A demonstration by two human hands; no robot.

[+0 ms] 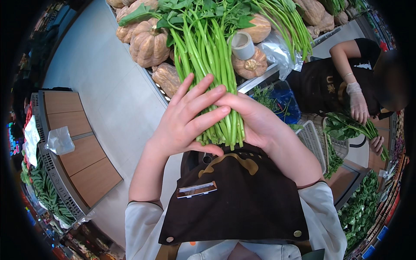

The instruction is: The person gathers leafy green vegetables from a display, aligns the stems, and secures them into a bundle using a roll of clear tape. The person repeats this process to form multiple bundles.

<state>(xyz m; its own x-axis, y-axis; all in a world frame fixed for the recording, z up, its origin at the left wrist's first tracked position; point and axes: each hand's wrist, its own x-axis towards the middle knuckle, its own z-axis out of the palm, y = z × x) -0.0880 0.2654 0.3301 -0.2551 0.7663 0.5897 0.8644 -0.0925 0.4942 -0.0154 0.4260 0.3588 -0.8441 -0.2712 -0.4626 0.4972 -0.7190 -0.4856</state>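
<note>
Left: nearer than the ribbed pumpkin [149, 43], your left hand [184, 119] lies over the stems with fingers spread and thumb near the cut ends; best used to gather strays and even those ends. Centre: the bunch of greens [206, 52] runs between your hands, leaves far, cut ends near, a roll of tape [243, 46] just beyond. Right: your right hand [253, 115] clasps the stems, thumb across the front, other fingers hidden; hold snugly without bruising.

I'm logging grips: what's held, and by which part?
The leafy greens, by their lower stems, in the right hand; the left hand lies across them, fingers spread.
</note>
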